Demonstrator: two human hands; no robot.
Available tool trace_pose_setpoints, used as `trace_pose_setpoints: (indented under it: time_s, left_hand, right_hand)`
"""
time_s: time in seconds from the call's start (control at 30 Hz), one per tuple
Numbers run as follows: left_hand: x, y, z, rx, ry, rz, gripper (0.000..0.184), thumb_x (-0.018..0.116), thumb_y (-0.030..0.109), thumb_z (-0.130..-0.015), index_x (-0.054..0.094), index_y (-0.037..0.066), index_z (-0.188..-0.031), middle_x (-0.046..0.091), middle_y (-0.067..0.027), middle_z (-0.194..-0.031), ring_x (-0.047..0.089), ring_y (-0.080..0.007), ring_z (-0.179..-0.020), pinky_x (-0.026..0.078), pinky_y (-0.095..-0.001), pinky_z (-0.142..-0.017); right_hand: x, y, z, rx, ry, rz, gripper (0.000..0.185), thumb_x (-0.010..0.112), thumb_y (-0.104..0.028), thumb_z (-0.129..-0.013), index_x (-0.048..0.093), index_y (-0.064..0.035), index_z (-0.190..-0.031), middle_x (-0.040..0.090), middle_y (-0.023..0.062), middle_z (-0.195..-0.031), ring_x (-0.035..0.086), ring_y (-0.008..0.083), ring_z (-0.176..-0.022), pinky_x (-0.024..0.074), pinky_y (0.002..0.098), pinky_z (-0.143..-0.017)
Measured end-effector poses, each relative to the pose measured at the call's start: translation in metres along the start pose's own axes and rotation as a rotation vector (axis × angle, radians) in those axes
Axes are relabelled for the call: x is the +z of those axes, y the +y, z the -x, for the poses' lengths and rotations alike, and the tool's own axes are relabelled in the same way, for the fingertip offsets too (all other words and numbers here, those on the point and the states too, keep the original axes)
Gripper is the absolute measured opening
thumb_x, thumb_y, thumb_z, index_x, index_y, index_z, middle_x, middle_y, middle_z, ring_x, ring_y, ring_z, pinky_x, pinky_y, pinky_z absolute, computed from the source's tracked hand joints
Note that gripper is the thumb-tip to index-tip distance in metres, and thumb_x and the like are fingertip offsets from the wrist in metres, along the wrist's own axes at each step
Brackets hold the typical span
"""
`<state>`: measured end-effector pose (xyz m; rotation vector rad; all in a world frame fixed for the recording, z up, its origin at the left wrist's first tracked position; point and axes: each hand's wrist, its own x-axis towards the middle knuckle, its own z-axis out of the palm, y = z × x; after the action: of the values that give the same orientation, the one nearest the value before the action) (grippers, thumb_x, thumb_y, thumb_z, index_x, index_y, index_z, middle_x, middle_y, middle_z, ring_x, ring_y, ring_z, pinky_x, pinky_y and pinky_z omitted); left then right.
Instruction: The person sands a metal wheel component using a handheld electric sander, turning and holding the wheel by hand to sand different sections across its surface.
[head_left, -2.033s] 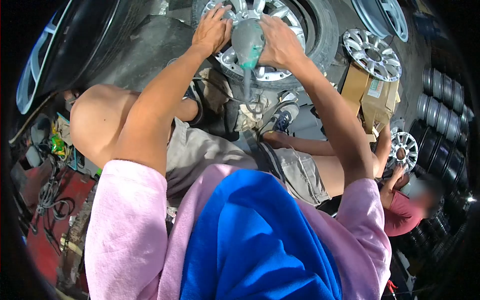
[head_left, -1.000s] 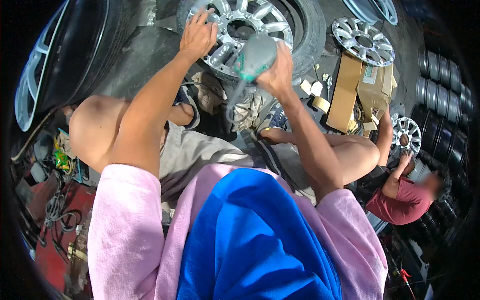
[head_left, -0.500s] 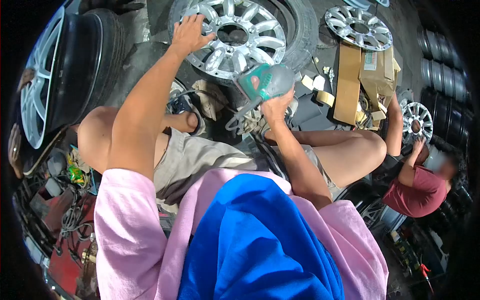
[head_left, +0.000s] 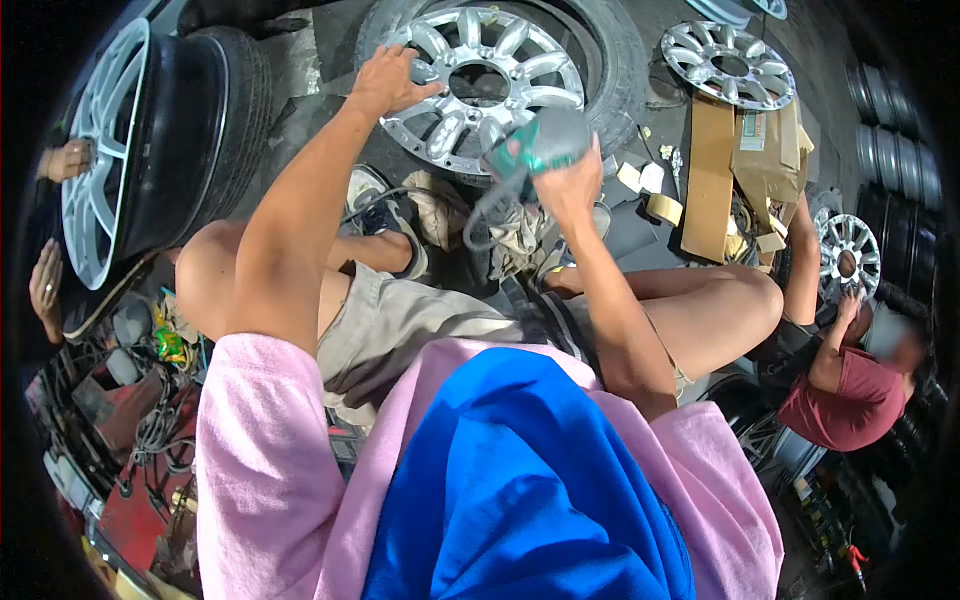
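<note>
A silvery multi-spoke wheel face (head_left: 510,45) lies on a tire (head_left: 620,70) in front of me. My left hand (head_left: 388,80) rests on its left edge, fingers stretched out and thumb apart. Wrapped round a green and grey power sander (head_left: 545,145) is my right hand (head_left: 572,185). The sander is blurred and overlaps the lower right spokes; whether its pad touches the metal I cannot tell. From it a cord (head_left: 478,222) loops down toward the cloths between my feet.
Right of the wheel lie a tape roll (head_left: 664,208) and a cardboard box (head_left: 712,180) beneath another wheel face (head_left: 690,62). A co-worker (head_left: 845,395) handles a smaller wheel face (head_left: 834,235). At left, another person's hands (head_left: 70,160) are near an upright wheel (head_left: 85,235).
My right hand has shifted the sander slightly right along the wheel's lower edge. My left hand stays on the rim. At left, the other person's hand now shows more on the upright wheel.
</note>
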<state>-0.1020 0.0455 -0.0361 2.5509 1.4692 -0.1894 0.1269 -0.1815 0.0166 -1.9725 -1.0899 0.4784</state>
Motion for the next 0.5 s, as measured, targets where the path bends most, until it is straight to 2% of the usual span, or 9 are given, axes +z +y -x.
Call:
trace_pose_setpoints:
  time_s: [0.03, 0.1, 0.17, 0.2, 0.23, 0.3, 0.37, 0.43, 0.5]
  left_hand:
    - [-0.004, 0.004, 0.0, -0.032, -0.044, 0.016, 0.088, 0.068, 0.069, -0.086, 0.057, 0.005, -0.146, 0.051, -0.0163, -0.154, 0.044, -0.035, -0.143, 0.042, -0.047, -0.117]
    - [-0.005, 0.005, 0.002, -0.064, -0.06, 0.025, 0.084, 0.064, 0.069, -0.089, 0.059, 0.004, -0.143, 0.049, -0.0179, -0.157, 0.044, -0.0355, -0.145, 0.042, -0.0467, -0.118]
    - [-0.002, -0.002, 0.008, -0.059, -0.054, 0.003, 0.086, 0.058, 0.074, -0.089, 0.064, 0.004, -0.14, 0.06, -0.0219, -0.144, 0.052, -0.0384, -0.136, 0.041, -0.0463, -0.117]
    - [-0.011, 0.001, 0.01, -0.077, -0.154, 0.035, 0.083, 0.055, 0.072, -0.091, 0.066, 0.003, -0.137, 0.065, -0.0239, -0.137, 0.058, -0.0402, -0.131, 0.044, -0.0465, -0.114]
    - [-0.023, 0.007, 0.015, -0.085, -0.147, 0.032, 0.083, 0.055, 0.072, -0.091, 0.066, 0.003, -0.137, 0.065, -0.0239, -0.137, 0.058, -0.0402, -0.131, 0.044, -0.0465, -0.114]
    - [-0.038, 0.016, 0.027, -0.154, -0.294, 0.047, 0.075, 0.054, 0.068, -0.094, 0.07, 0.007, -0.134, 0.068, -0.0244, -0.133, 0.062, -0.0412, -0.128, 0.046, -0.047, -0.112]
    - [-0.03, -0.001, 0.017, -0.132, -0.277, 0.069, 0.07, 0.053, 0.068, -0.094, 0.073, 0.011, -0.131, 0.069, -0.0242, -0.13, 0.064, -0.0434, -0.123, 0.048, -0.0483, -0.109]
    - [-0.036, -0.011, 0.015, 0.009, -0.309, 0.092, 0.066, 0.054, 0.067, -0.095, 0.075, 0.012, -0.126, 0.071, -0.0242, -0.127, 0.067, -0.0439, -0.119, 0.051, -0.0476, -0.107]
    - [-0.074, -0.018, 0.017, 0.115, -0.403, 0.143, 0.06, 0.061, 0.059, -0.097, 0.075, 0.007, -0.124, 0.074, -0.0242, -0.118, 0.071, -0.0396, -0.113, 0.054, -0.0457, -0.101]
  right_hand:
    - [-0.005, 0.007, 0.008, -0.141, 0.002, 0.009, 0.077, 0.095, -0.048, -0.065, 0.068, -0.0007, -0.12, 0.07, 0.0193, -0.112, 0.068, 0.0385, -0.106, 0.0524, 0.0486, -0.093]
    - [-0.003, 0.017, 0.014, -0.181, 0.079, 0.022, 0.073, 0.095, -0.048, -0.067, 0.069, -0.0021, -0.117, 0.07, 0.0165, -0.11, 0.069, 0.0362, -0.103, 0.0521, 0.0493, -0.09]
    - [0.001, 0.016, 0.012, 0.02, 0.154, -0.072, 0.074, 0.096, -0.048, -0.068, 0.068, -0.0001, -0.116, 0.071, 0.0162, -0.114, 0.069, 0.033, -0.106, 0.0521, 0.0438, -0.094]
    - [0.002, 0.021, 0.003, 0.063, 0.116, -0.132, 0.074, 0.096, -0.048, -0.068, 0.068, -0.0003, -0.117, 0.072, 0.016, -0.115, 0.069, 0.0317, -0.106, 0.052, 0.0421, -0.094]
    - [0.002, 0.025, -0.006, 0.055, 0.113, -0.14, 0.074, 0.096, -0.048, -0.068, 0.068, -0.0003, -0.117, 0.072, 0.016, -0.115, 0.069, 0.0317, -0.106, 0.052, 0.0421, -0.094]
    - [0.001, 0.025, -0.018, 0.071, 0.075, -0.058, 0.073, 0.096, -0.047, -0.068, 0.068, -0.0007, -0.117, 0.073, 0.0162, -0.114, 0.069, 0.0306, -0.105, 0.052, 0.0412, -0.094]
    - [-0.005, 0.018, -0.024, 0.023, 0.077, -0.014, 0.072, 0.096, -0.045, -0.068, 0.067, -0.0008, -0.117, 0.073, 0.0157, -0.112, 0.07, 0.0297, -0.103, 0.0523, 0.0404, -0.094]
    - [-0.008, 0.014, -0.025, -0.095, -0.005, -0.022, 0.083, 0.097, -0.053, -0.061, 0.068, 0.0003, -0.118, 0.071, 0.0198, -0.11, 0.069, 0.0398, -0.105, 0.0522, 0.0481, -0.093]
    - [0.002, 0.026, -0.019, -0.155, -0.006, -0.023, 0.081, 0.096, -0.051, -0.062, 0.068, -0.0006, -0.118, 0.071, 0.0188, -0.111, 0.069, 0.0389, -0.105, 0.0523, 0.0477, -0.094]
